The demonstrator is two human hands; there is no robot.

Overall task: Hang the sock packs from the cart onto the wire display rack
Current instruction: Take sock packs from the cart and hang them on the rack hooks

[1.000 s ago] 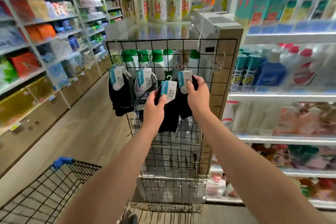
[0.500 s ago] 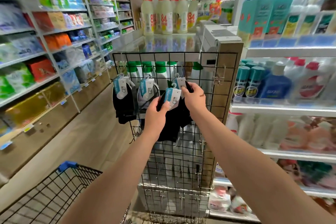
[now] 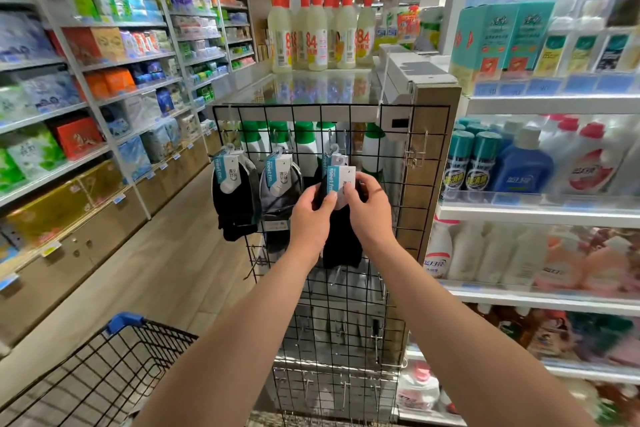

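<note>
Black knit sock pack (image 3: 341, 236) – card-labelled, pinched by left hand (image 3: 311, 218), right hand (image 3: 369, 211)

The white-and-teal card label (image 3: 342, 174) of the black sock pack (image 3: 341, 243) is partly covered by the left hand (image 3: 311, 215) and right hand (image 3: 369, 208). The black wire cart (image 3: 114, 374) is cut off by the lower edge; the pink bottles (image 3: 602, 263) on the right are blurred.
</note>
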